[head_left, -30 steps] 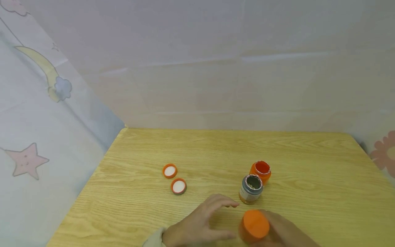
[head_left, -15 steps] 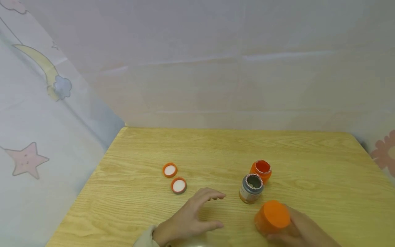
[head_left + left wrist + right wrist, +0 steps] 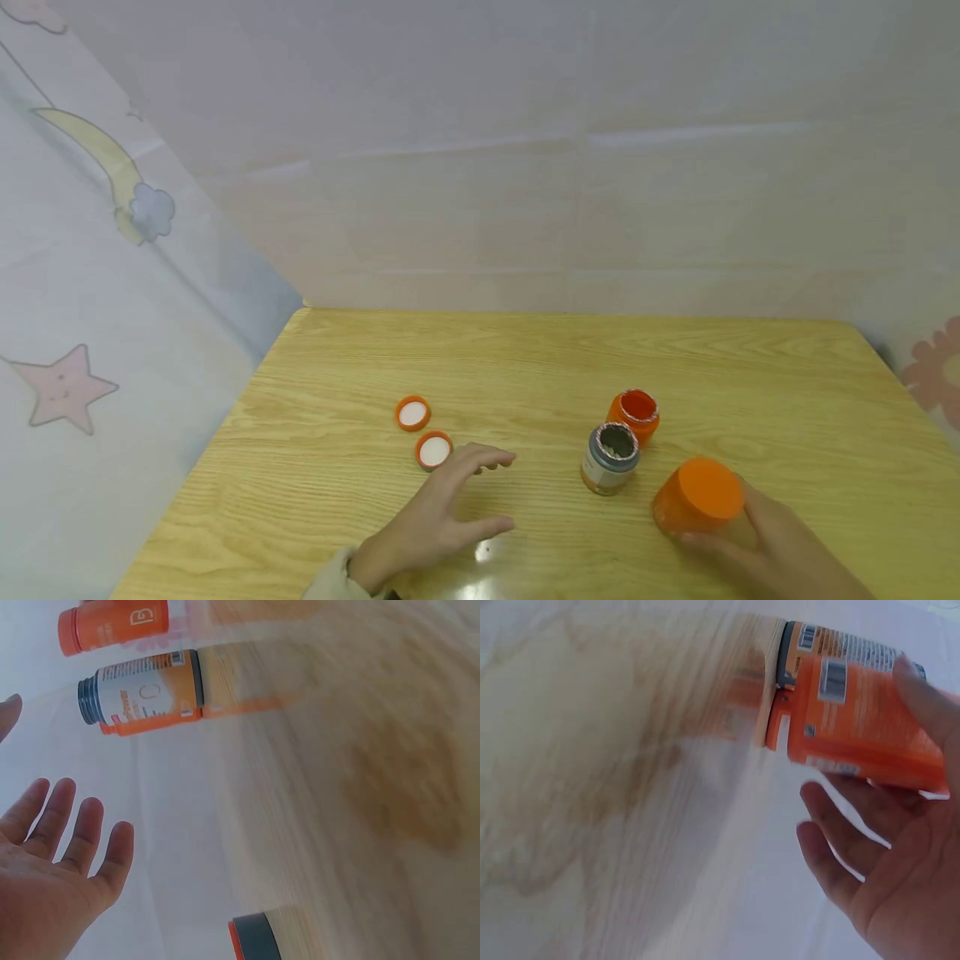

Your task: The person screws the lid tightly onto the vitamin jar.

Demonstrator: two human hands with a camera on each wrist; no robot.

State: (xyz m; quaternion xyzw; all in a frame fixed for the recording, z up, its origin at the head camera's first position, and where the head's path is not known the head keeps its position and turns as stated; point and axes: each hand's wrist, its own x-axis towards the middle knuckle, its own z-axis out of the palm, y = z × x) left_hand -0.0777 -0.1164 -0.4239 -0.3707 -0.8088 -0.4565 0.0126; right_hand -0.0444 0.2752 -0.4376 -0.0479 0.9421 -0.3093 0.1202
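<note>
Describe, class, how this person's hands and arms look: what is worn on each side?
The left hand is ungloved, below it a pale cream sleeve. A small dark bit shows near the cuff, too little to identify. The right hand is ungloved too, with no sleeve in view. No rings show.

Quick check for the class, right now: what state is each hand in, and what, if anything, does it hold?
Left hand: open, holding nothing.
Right hand: closed, holding the orange bottle.

I can't read the blurry little words on the round orange jar with the flat orange top (image 3: 870, 724).
</note>
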